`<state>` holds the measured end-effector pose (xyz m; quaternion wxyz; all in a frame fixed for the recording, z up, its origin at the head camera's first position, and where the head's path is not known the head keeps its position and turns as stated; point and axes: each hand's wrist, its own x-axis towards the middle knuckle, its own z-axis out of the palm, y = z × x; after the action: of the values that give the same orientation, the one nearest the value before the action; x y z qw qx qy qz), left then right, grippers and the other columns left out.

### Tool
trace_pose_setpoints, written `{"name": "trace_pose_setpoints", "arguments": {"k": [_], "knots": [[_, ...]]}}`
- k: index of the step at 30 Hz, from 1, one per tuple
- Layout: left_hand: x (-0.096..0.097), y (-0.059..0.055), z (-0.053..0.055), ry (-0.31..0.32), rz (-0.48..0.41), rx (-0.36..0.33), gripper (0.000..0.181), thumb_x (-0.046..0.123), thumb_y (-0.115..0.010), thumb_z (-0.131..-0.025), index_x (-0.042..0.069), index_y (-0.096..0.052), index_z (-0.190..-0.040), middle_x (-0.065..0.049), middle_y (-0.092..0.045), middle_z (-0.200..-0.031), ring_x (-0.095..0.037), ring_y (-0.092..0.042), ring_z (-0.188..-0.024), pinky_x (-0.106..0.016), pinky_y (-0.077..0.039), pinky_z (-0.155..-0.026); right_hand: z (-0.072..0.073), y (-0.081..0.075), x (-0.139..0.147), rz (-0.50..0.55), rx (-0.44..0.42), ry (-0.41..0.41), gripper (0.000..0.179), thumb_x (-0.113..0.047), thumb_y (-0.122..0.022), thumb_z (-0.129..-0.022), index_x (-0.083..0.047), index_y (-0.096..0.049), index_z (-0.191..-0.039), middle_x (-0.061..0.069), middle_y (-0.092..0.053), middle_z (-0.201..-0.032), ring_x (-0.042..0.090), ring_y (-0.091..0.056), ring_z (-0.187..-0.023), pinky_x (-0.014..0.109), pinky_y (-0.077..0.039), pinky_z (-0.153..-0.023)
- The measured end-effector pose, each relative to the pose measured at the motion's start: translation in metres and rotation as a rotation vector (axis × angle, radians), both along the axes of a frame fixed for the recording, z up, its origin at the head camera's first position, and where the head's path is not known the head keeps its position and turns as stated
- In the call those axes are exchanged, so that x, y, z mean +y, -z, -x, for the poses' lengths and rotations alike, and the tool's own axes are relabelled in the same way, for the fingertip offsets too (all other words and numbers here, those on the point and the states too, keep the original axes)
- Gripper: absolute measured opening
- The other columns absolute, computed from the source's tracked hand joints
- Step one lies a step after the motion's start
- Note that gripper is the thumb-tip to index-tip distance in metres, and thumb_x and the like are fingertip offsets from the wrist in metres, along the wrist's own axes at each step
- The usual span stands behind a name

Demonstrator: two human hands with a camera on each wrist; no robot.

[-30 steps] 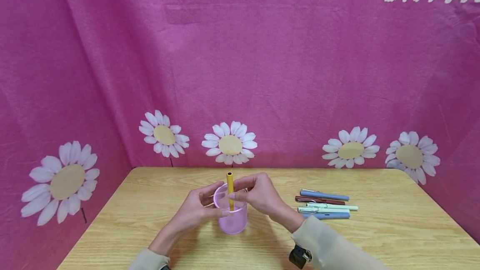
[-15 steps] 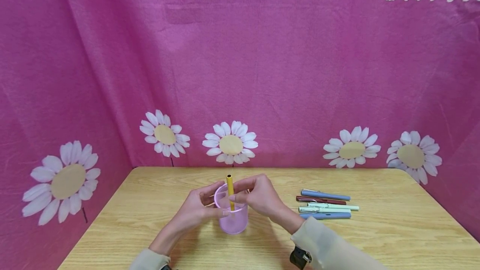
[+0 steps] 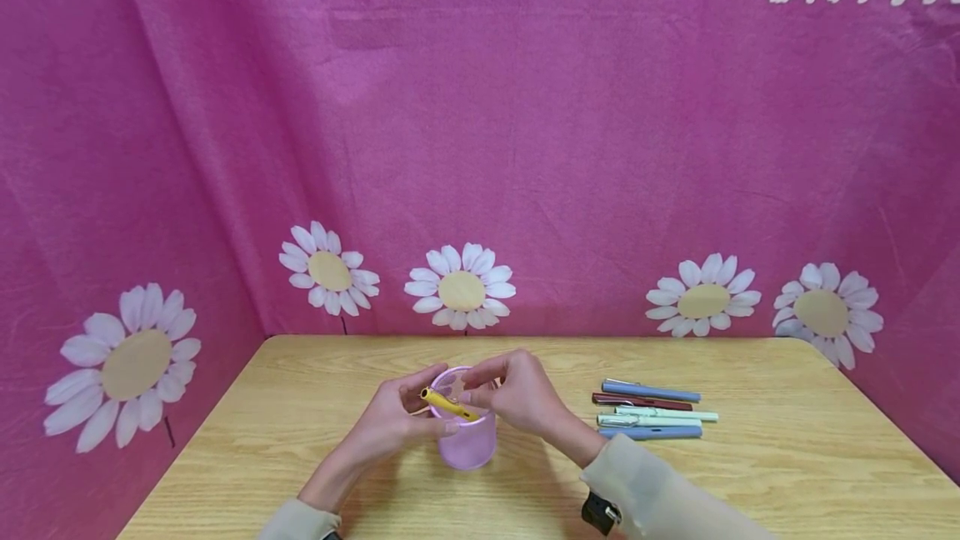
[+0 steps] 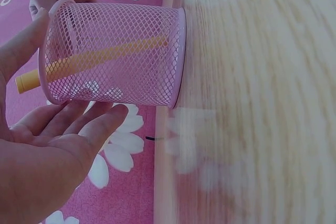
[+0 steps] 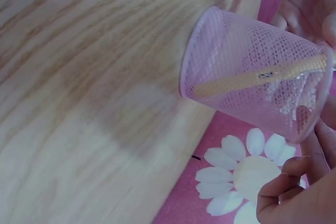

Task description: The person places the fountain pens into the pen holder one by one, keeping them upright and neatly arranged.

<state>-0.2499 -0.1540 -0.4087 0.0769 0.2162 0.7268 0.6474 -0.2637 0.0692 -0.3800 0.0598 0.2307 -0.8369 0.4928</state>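
A pink mesh pen holder [image 3: 468, 448] stands upright on the wooden table. My left hand [image 3: 393, 412] holds it at the rim, thumb on the near side and fingers behind the far left side. Inside leans a yellow pen [image 3: 448, 404], its top end sticking out over the rim toward my left hand. Through the mesh in the left wrist view, the yellow pen [image 4: 94, 60] slants down to the base. My right hand [image 3: 521, 395] hovers at the right of the rim, thumb and index finger apart from the pen. Its remaining fingers are partly hidden.
Right of the hands lie several pens side by side: a blue pen [image 3: 651, 391], a dark red pen [image 3: 641, 400], pale green pens [image 3: 648, 420] and another blue pen [image 3: 660, 432]. A pink cloth with daisies [image 3: 461, 289] hangs behind the table [image 3: 750, 473].
The yellow pen, upright between my right thumb and index finger before, has been let go and has tipped left against the rim. Both hands and the pen holder have stayed nearly still.
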Motion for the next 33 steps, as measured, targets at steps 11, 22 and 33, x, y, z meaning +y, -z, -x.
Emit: {"name": "trace_pose_setpoints", "arguments": {"k": [11, 22, 33], "knots": [[0.001, 0.000, 0.000, -0.007, -0.017, -0.013, 0.086, 0.001, -0.085, -0.084, -0.010, -0.039, -0.156, -0.028, -0.047, -0.155, -0.045, -0.054, -0.136, -0.043, -0.048, -0.111, -0.003, -0.020, 0.021, -0.050, 0.035, 0.057, 0.014, -0.012, -0.089, -0.083, -0.009, -0.085, -0.096, -0.005, -0.078, -0.087, 0.014, -0.063, -0.085, 0.029, -0.046, -0.069], [0.001, 0.001, 0.000, -0.025, -0.026, -0.011, 0.085, -0.002, -0.084, -0.082, -0.013, -0.041, -0.154, -0.030, -0.049, -0.153, -0.045, -0.053, -0.136, -0.036, -0.049, -0.109, -0.017, -0.028, 0.074, -0.119, 0.041, 0.085, 0.015, -0.015, -0.090, -0.083, -0.015, -0.084, -0.098, -0.011, -0.076, -0.084, 0.016, -0.059, -0.083, 0.028, -0.044, -0.072], [0.001, 0.000, -0.001, -0.032, -0.022, -0.015, 0.084, -0.001, -0.085, -0.083, -0.011, -0.041, -0.154, -0.029, -0.048, -0.155, -0.044, -0.052, -0.137, -0.038, -0.048, -0.110, -0.032, -0.019, 0.129, -0.175, 0.006, 0.091, 0.017, -0.013, -0.088, -0.086, -0.009, -0.082, -0.101, -0.008, -0.074, -0.084, 0.008, -0.047, -0.056, 0.024, -0.041, -0.050]]}}
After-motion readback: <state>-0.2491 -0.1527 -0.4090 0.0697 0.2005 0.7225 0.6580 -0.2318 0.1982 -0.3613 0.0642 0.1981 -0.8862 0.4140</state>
